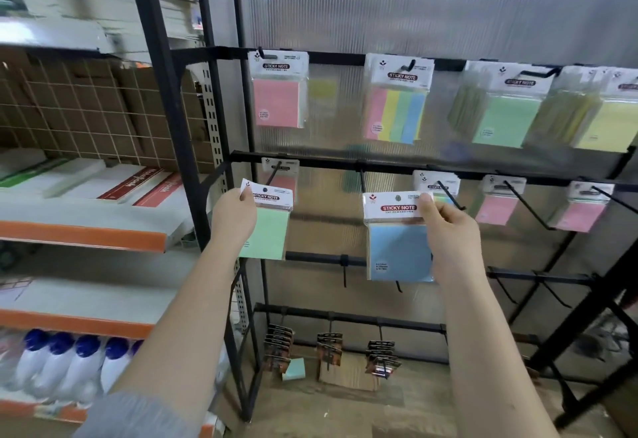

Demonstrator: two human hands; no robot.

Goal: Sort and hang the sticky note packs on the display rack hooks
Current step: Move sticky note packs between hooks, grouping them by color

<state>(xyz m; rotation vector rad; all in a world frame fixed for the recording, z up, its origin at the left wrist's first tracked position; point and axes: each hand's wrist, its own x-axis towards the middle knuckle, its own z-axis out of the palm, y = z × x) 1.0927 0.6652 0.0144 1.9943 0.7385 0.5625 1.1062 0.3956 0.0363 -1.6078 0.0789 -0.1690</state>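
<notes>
My left hand (233,211) pinches the top corner of a green sticky note pack (267,234), held just in front of the leftmost hook (272,175) on the middle rail. My right hand (445,223) pinches the header card of a blue sticky note pack (397,251), below an empty hook (362,180) on the same rail. A pink pack (284,178) hangs behind the green one. Pink (278,101), striped (397,113), green (505,120) and yellow (602,126) packs hang on the top rail.
The black display rack (345,163) has more pink packs (495,208) at the middle right and dark card packs (329,348) on the lowest rail. A small green pad (294,370) lies on the floor. Orange-edged shelves (86,234) with boxes and bottles (72,365) stand at the left.
</notes>
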